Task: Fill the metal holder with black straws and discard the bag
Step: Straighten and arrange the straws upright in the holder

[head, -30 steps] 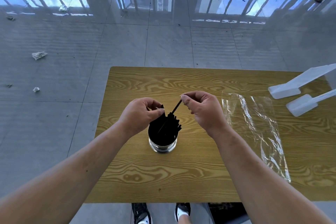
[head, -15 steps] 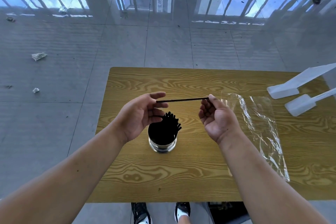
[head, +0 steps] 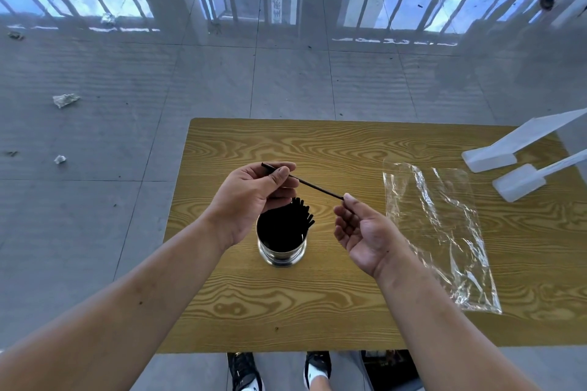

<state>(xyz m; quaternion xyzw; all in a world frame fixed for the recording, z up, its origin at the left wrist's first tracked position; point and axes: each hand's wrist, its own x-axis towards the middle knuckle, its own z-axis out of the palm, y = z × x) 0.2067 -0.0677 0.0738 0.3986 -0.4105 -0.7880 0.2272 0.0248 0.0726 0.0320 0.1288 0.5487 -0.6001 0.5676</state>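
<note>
Change: straw [head: 317,187], level before, now slopes rightward.
Left hand [head: 251,197]: fingers [head: 279,173] pinch it.
Right hand [head: 365,232]: curled fingers touch its end.
Metal holder [head: 281,256]: black straws [head: 301,210].

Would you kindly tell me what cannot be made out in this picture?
Head view:
Holder: straw count; its inside is one black mass, and the left hand covers part of the rim.
Right hand: whether it pinches the straw or only touches its end.
White pieces: cut off by the right edge.
</note>
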